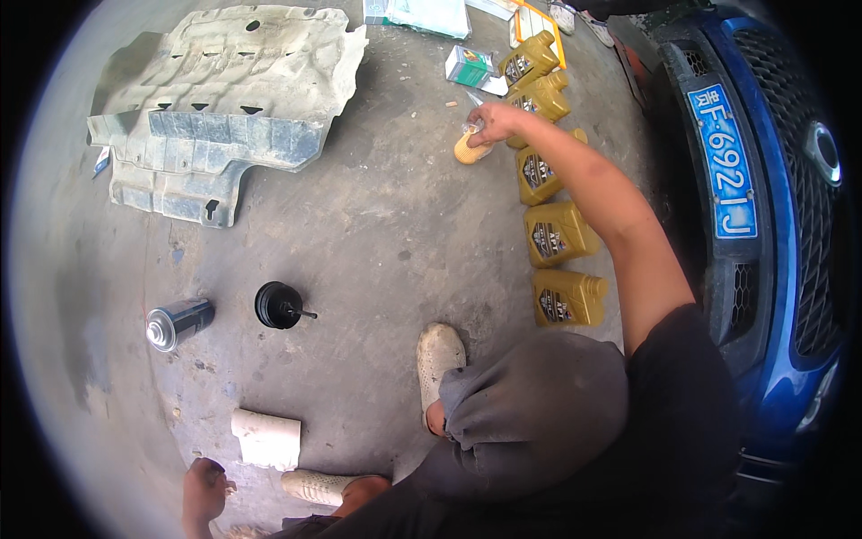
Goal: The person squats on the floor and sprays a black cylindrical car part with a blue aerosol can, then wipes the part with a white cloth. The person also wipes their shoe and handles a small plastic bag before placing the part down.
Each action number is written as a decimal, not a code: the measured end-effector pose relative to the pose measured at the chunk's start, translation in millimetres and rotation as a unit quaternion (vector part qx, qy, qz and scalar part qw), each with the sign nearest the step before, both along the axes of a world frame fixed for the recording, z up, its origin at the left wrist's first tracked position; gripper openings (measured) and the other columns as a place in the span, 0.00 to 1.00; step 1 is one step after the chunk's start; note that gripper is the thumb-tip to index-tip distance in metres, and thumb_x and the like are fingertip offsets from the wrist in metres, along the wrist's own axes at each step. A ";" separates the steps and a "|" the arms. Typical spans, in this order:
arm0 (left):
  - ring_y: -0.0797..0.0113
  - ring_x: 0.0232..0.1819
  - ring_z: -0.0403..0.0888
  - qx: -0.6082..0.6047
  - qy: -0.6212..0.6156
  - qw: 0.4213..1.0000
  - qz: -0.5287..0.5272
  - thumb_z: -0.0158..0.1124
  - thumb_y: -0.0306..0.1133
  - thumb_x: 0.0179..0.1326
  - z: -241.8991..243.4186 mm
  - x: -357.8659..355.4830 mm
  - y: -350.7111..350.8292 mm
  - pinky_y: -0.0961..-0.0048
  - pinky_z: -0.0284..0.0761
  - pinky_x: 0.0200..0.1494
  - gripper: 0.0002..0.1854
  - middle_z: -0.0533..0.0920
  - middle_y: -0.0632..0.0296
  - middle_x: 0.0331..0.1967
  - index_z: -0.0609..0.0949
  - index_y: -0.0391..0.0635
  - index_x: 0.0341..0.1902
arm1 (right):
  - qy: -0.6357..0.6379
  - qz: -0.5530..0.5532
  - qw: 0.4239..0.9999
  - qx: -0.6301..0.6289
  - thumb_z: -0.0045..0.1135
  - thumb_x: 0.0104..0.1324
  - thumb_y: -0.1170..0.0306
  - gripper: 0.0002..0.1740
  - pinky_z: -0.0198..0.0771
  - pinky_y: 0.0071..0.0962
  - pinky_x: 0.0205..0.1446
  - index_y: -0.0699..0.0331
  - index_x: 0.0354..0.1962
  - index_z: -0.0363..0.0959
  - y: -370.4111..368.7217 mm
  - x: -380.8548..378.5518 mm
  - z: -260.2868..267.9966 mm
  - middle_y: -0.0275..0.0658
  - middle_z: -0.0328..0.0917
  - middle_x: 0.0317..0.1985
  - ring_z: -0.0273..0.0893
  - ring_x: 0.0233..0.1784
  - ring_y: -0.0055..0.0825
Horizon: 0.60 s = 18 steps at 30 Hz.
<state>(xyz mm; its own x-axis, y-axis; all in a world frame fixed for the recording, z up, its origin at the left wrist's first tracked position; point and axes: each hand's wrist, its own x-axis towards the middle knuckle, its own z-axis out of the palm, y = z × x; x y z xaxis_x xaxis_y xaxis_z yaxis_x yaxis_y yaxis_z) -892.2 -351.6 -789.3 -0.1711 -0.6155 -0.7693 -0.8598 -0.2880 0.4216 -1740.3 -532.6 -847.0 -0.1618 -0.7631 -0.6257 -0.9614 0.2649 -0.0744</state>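
My right hand (497,124) reaches out ahead and grips a yellow pleated oil filter element (469,148), with clear plastic wrap (473,127) around its upper end. Beside that hand stands a row of gold engine oil jugs (535,172), partly covered by my forearm. At the lower left is my left hand (205,486), fingers curled around a small crumpled scrap (230,486); most of the scrap is hidden. Near it on the floor lies a white paper towel (267,441). A black filter housing cap (277,305) with a central stem rests on the concrete farther ahead.
A spray can (178,325) lies left of the cap. A dirty undertray panel (229,108) covers the far left floor. An opened green-and-white carton (469,66) and an orange-framed air filter (537,30) are at the back. A blue car's front bumper (761,296) borders the right. Another person's shoes (579,23) show at top.
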 end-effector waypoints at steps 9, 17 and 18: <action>0.46 0.50 0.81 0.017 -0.029 0.994 -0.109 0.64 0.28 0.64 -25.7 37.3 17.0 0.56 0.78 0.53 0.09 0.81 0.44 0.48 0.84 0.34 0.43 | -0.081 -0.333 0.911 -0.230 0.62 0.69 0.52 0.30 0.78 0.31 0.51 0.63 0.62 0.78 -71.6 -127.4 -33.0 0.43 0.83 0.55 0.82 0.54 0.32; 0.53 0.52 0.81 0.218 0.015 0.970 0.109 0.64 0.25 0.64 -46.9 30.8 46.1 0.62 0.83 0.48 0.16 0.79 0.47 0.58 0.86 0.42 0.55 | -0.236 -0.528 0.760 -0.295 0.55 0.77 0.57 0.22 0.75 0.51 0.63 0.58 0.62 0.74 -118.2 -216.0 -87.6 0.39 0.77 0.63 0.74 0.66 0.37; 0.61 0.41 0.88 0.162 0.010 0.973 0.163 0.61 0.24 0.65 -38.5 9.3 39.3 0.64 0.83 0.44 0.08 0.84 0.52 0.37 0.81 0.34 0.45 | -0.239 -0.531 0.747 -0.321 0.53 0.78 0.58 0.21 0.72 0.50 0.67 0.58 0.62 0.75 -122.3 -218.9 -89.0 0.41 0.76 0.64 0.72 0.67 0.37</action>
